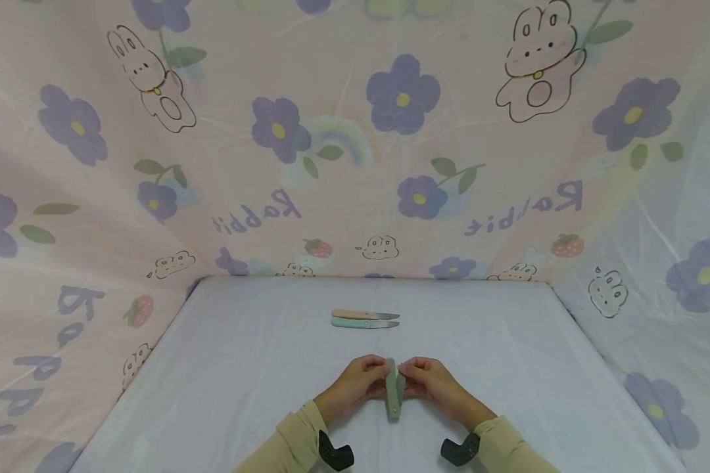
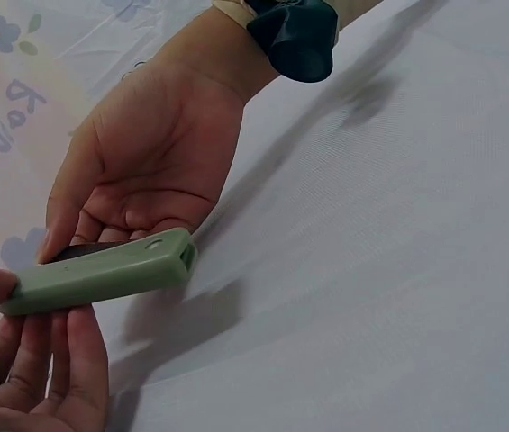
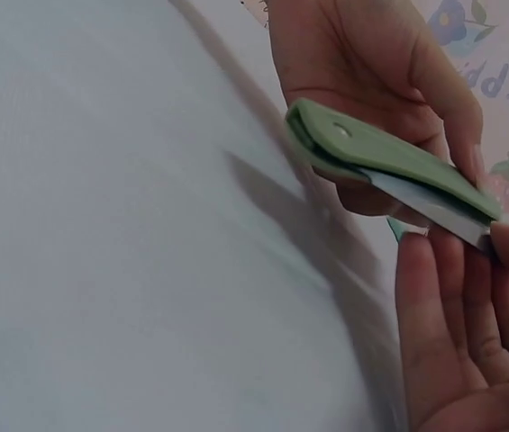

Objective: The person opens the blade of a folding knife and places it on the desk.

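Between both hands, above the white table, is a green folding knife (image 1: pixel 393 397) with its blade partly swung out of the handle. My left hand (image 1: pixel 357 382) grips the green handle (image 2: pixel 101 277) between thumb and fingers. With thumb and fingertips my right hand (image 1: pixel 436 382) pinches the blade (image 3: pixel 427 206) near its tip. The handle's pivot end points toward my body in the head view. Farther out lie a folding knife with a peach handle (image 1: pixel 352 314) and another with a teal handle (image 1: pixel 350 323), close together, blades unfolded to the right.
A white cloth (image 1: pixel 260 328) covers the table. Patterned fabric (image 1: pixel 331 164) with flowers and rabbits rises at the back and on both sides. Dark wrist-worn devices (image 1: pixel 336 453) sit at both sleeve cuffs.
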`<state>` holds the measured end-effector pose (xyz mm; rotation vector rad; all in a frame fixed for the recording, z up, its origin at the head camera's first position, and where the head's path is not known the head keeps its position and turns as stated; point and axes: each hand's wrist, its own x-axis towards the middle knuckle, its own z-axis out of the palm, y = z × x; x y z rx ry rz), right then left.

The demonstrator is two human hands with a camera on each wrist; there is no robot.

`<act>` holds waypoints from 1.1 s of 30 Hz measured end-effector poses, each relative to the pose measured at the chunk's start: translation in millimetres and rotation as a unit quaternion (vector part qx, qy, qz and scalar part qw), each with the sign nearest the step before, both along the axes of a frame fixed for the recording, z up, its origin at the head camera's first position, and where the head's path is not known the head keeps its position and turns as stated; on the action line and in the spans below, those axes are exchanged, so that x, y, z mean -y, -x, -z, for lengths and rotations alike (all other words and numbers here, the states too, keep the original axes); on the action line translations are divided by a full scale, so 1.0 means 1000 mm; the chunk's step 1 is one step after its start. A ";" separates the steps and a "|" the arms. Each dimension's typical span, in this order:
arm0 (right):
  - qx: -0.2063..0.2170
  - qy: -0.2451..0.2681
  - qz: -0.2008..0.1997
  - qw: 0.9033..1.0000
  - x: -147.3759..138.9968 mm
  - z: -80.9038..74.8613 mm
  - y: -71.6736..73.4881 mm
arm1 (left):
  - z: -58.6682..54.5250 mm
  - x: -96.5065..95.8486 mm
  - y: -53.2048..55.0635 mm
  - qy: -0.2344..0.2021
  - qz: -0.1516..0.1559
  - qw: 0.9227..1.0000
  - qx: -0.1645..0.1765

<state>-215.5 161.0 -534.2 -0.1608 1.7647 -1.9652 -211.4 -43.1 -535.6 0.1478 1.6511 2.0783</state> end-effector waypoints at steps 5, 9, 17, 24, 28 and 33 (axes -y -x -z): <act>0.004 -0.001 0.013 1.000 -0.001 -0.003 -0.001 | 0.001 0.004 0.001 0.004 -0.020 1.000 0.008; 0.009 0.001 0.025 1.000 -0.001 -0.004 -0.001 | 0.002 0.007 0.003 0.004 -0.035 0.999 0.023; 0.018 0.017 0.044 0.999 -0.004 -0.006 0.000 | 0.004 0.016 0.005 -0.015 -0.066 0.997 0.027; 0.015 0.034 0.051 0.998 -0.006 -0.007 0.001 | 0.004 0.024 0.008 -0.051 -0.089 0.994 0.036; 0.019 0.037 0.049 0.998 -0.008 -0.006 0.001 | 0.003 0.028 0.009 -0.069 -0.098 0.992 0.037; 0.022 0.049 0.045 0.998 -0.010 -0.006 0.002 | 0.001 0.033 0.010 -0.087 -0.112 0.989 0.040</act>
